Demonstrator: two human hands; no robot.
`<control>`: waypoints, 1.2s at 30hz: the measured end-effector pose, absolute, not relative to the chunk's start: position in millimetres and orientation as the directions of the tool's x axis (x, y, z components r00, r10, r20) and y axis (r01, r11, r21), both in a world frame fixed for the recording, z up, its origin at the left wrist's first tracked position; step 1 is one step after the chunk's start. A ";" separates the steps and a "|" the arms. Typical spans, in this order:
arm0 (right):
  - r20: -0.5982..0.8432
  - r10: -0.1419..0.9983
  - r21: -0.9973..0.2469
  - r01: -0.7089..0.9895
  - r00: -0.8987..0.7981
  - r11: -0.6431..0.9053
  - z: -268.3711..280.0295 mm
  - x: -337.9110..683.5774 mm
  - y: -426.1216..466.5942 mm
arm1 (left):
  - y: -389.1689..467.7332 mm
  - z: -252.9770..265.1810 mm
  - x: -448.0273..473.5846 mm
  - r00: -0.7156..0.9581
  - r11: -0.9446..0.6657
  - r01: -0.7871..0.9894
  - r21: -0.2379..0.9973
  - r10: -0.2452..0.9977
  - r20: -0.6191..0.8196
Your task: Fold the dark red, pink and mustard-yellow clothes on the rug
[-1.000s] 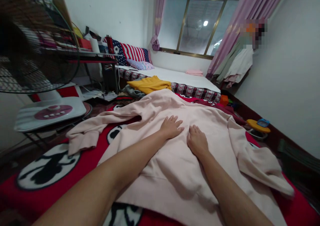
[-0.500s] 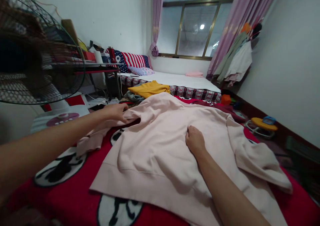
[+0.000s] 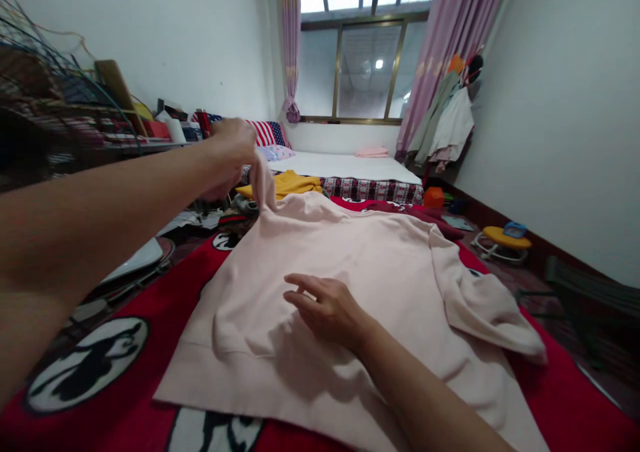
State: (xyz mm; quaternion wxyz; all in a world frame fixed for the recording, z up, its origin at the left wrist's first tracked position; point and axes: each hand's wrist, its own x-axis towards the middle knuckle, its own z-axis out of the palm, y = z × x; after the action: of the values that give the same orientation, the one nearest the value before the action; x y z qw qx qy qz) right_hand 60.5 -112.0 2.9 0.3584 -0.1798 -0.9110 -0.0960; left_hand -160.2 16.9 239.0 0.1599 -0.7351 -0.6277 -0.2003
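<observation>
A pale pink sweatshirt (image 3: 360, 265) lies spread on a red blanket (image 3: 130, 385) with black and white figures. My left hand (image 3: 233, 149) is raised above the blanket's left side and grips the sweatshirt's left sleeve, lifting it off the surface. My right hand (image 3: 325, 305) hovers on the middle of the sweatshirt's body, fingers spread and slightly curled. The right sleeve (image 3: 480, 299) lies crumpled at the right side.
A standing fan (image 3: 45, 132) is close at the left. A yellow garment (image 3: 287, 182) and a dark red one (image 3: 400, 209) lie beyond the sweatshirt. A bed (image 3: 350, 169) sits under the window. Clothes (image 3: 445, 125) hang at the right wall, with toys (image 3: 503, 239) on the floor.
My left hand has lifted the left sleeve up off the blanket. My right hand slid leftward and nearer on the sweatshirt's body. The camera view shifted right.
</observation>
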 end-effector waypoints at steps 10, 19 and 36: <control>0.499 0.746 -0.321 0.705 -0.441 0.632 -7.6 80.8 -94.4 | -50.0 132.0 -57.1 0.771 -0.821 0.560 0.111 0.566 0.293; 0.525 0.851 -0.535 0.782 0.011 0.320 -14.8 102.4 -60.5 | -105.1 69.8 -168.6 0.375 -0.316 0.910 0.270 0.904 -0.205; 0.663 0.745 -0.624 0.605 0.076 0.494 -27.0 121.4 -22.6 | -173.3 89.0 -97.5 0.667 -0.262 0.515 0.816 0.721 -0.189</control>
State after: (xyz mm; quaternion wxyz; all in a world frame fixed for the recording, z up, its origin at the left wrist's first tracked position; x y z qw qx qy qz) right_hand 121.4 -22.6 -27.0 0.5375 -0.4990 -0.6766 0.0650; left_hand -97.5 -173.3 89.0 -0.4633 -0.7865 -0.3928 -0.1115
